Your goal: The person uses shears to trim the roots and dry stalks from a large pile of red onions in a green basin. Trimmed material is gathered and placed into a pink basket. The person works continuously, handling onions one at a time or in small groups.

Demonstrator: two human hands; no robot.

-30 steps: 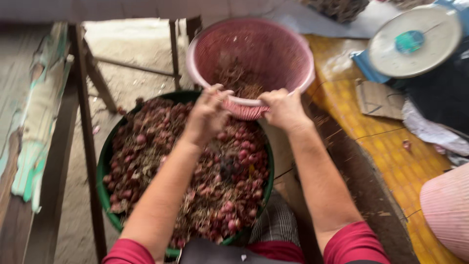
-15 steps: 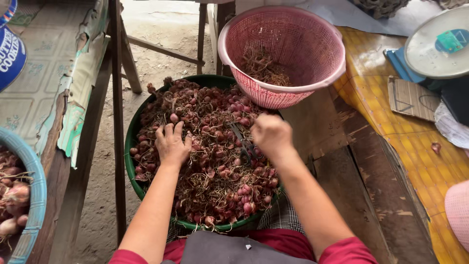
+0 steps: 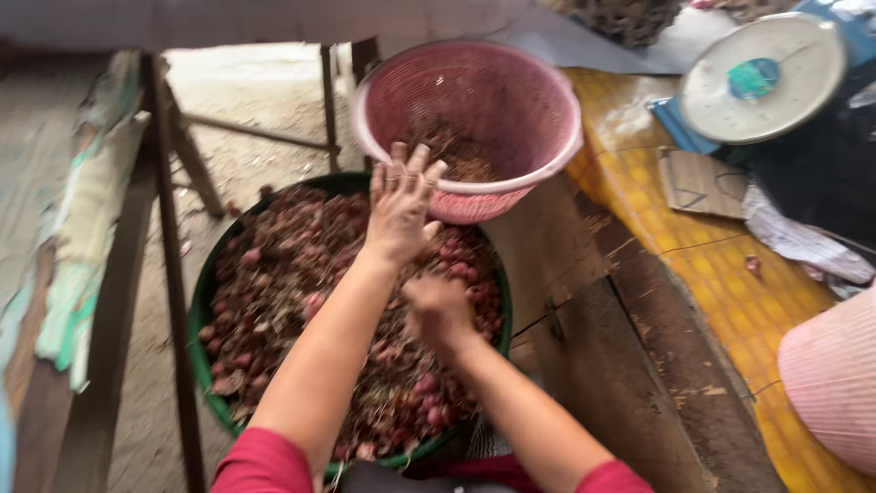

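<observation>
The left hand (image 3: pixel 400 215) reaches, fingers spread and released, to the pink basket (image 3: pixel 511 110) rim; the right hand (image 3: pixel 438 310) clenches shallots (image 3: pixel 274 283) just below it.

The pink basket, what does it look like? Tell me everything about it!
The pink basket is round, made of what looks like plastic mesh with a smooth, paler rim. It sits tilted toward the person, its lower edge resting on the green tub of shallots. Some dry brown skins and scraps lie inside. The left hand reaches up at its rim, fingers spread.
</observation>
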